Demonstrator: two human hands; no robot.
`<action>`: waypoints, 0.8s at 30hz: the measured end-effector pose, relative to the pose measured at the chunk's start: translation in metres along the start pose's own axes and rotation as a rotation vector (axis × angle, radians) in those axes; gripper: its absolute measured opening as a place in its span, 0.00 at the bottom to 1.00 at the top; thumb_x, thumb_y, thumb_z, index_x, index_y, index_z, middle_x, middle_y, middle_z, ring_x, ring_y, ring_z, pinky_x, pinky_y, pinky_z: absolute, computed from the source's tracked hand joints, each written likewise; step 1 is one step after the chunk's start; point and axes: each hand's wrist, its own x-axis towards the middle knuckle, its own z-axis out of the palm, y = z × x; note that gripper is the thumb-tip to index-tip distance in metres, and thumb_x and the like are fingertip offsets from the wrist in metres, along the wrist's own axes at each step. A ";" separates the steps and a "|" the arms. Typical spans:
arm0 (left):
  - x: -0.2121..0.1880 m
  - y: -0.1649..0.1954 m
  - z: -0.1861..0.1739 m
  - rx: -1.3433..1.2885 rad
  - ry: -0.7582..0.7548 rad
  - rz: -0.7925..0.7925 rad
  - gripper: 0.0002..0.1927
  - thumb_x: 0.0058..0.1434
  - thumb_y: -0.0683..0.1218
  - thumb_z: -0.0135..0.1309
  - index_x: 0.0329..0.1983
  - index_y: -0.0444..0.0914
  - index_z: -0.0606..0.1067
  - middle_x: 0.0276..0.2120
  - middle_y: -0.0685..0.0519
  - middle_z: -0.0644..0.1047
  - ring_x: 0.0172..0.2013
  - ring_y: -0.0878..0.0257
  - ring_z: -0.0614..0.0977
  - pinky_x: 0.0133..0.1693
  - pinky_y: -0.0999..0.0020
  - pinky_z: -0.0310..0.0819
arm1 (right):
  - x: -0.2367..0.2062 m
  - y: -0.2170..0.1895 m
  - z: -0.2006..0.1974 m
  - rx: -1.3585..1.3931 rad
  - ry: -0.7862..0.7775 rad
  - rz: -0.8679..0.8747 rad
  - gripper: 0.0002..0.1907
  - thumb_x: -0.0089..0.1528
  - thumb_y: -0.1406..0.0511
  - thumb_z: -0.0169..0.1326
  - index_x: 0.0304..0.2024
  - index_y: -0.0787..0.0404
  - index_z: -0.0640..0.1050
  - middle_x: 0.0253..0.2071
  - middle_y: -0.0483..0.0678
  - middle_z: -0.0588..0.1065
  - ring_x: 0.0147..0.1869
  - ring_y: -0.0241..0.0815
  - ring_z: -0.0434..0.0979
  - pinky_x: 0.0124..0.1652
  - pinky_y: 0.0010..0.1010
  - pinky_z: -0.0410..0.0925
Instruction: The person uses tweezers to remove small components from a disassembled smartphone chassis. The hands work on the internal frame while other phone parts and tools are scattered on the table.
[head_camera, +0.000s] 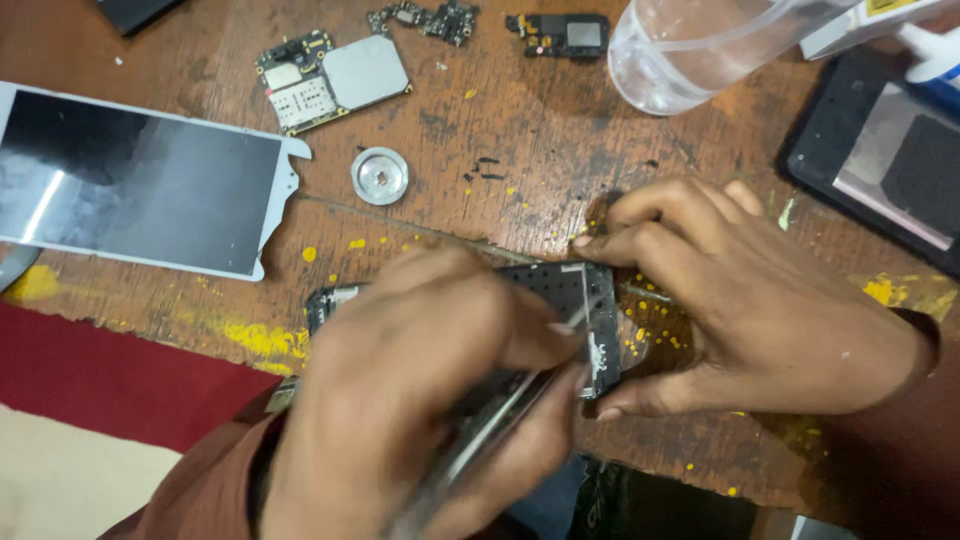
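- Head view: a worn wooden desk (520, 120) with yellow paint specks carries an opened phone frame (590, 310), dark, lying near the front edge at centre.
- Left hand (420, 390) sits over the frame's left part, fingers clenched around thin metal tweezers (500, 420); the tips point up and right onto the frame's right end. Motion blur softens the exact tip contact.
- Right hand (740, 300) braces the frame's right end, fingers pinching it: index finger along the far edge, thumb at the near edge.
- Far left: a white-rimmed phone screen panel (140, 180) lies flat, glass up, well apart from the hands.
- Far centre: a circuit board with a metal shield (335, 80), two smaller dark board pieces (425, 18) (560, 35) beyond it to the right.
- A small round metal cap (380, 176) lies between the circuit board and the frame.
- Far right: a clear plastic bottle (690, 50) on its side; right of it a black tray with a grey pad (880, 160).
- Near left, below the desk edge: red cloth (110, 380).
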 end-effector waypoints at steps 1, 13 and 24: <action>-0.002 0.002 -0.004 0.144 -0.008 0.046 0.10 0.49 0.38 0.64 0.31 0.34 0.74 0.32 0.49 0.80 0.34 0.56 0.82 0.37 0.63 0.71 | 0.000 0.000 0.001 -0.005 0.013 -0.005 0.56 0.39 0.33 0.64 0.57 0.61 0.71 0.52 0.52 0.66 0.60 0.51 0.65 0.52 0.45 0.59; -0.032 -0.008 -0.010 0.505 -0.048 0.165 0.13 0.52 0.41 0.60 0.41 0.33 0.77 0.42 0.44 0.79 0.49 0.48 0.80 0.48 0.52 0.73 | -0.001 0.003 0.004 0.014 -0.015 -0.001 0.60 0.36 0.30 0.58 0.58 0.62 0.70 0.54 0.54 0.65 0.59 0.53 0.64 0.50 0.46 0.61; -0.036 -0.013 -0.010 0.619 -0.055 0.298 0.11 0.54 0.41 0.56 0.40 0.32 0.77 0.43 0.44 0.79 0.48 0.48 0.82 0.48 0.54 0.75 | 0.000 0.007 0.000 0.174 -0.032 0.006 0.47 0.44 0.40 0.62 0.58 0.58 0.73 0.56 0.51 0.66 0.61 0.47 0.68 0.51 0.38 0.67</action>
